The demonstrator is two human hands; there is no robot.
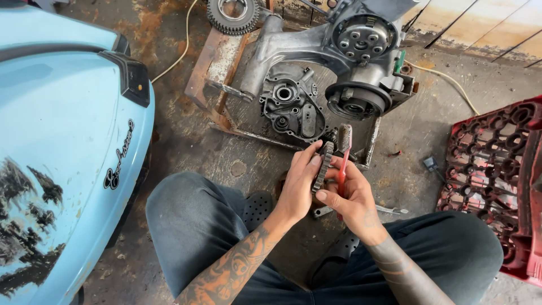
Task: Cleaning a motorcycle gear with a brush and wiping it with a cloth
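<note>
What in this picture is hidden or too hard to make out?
Head view only:
- Gear: mostly hidden behind the left hand.
- Red-handled brush: lower handle covered by the right hand.
- Second gear: cut off by the top edge.
- Red crate: cut off by the right edge.

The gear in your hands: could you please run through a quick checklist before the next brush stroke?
1. Gear gripped: ok, left hand pinches it by the rim.
2. Brush held: ok, right hand wraps its red handle.
3. Bristles at the gear: ok, brush head sits right beside the teeth.
4. Teeth clean: cannot tell, too small to see.
5. Engine case steady on its metal stand: ok, it rests there untouched.
6. Wrench within reach: ok, on the floor by the right hand.
</note>
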